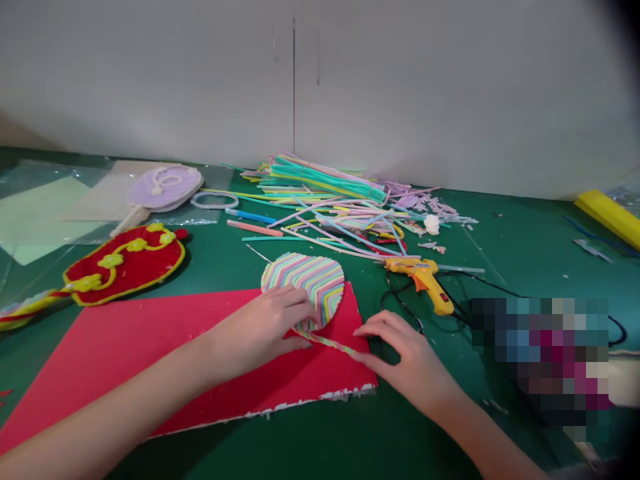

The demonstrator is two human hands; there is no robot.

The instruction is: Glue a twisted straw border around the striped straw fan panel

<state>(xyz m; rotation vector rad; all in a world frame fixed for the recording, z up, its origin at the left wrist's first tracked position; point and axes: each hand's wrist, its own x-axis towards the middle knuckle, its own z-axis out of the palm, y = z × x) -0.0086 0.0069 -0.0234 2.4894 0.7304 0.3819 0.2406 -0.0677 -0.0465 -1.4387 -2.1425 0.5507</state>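
Flat red sheet (300, 379) underneath. Pastel-striped fuzzy disc (313, 279) over its far edge: probably light, semi-stiff; take rim. Left hand (265, 325) there, grip unclear. Multicoloured twisted cord (329, 343), sheet's right half: likely bendy; pinch ends. Right hand (407, 352) at one, pinch unclear.

- A craft workspace by its look; whether in a home, a school or a workshop, I cannot tell.
- A green tabletop (500, 247) runs up to a plain pale wall (450, 87).
- Loose pastel craft stems (325, 180) lie heaped at the back, near cut lilac scraps (415, 200).
- A yellow glue gun (420, 277) lies among black cords.
- Decorative pieces lie about: a striped disc (325, 280), a red, yellow-edged panel (150, 260).
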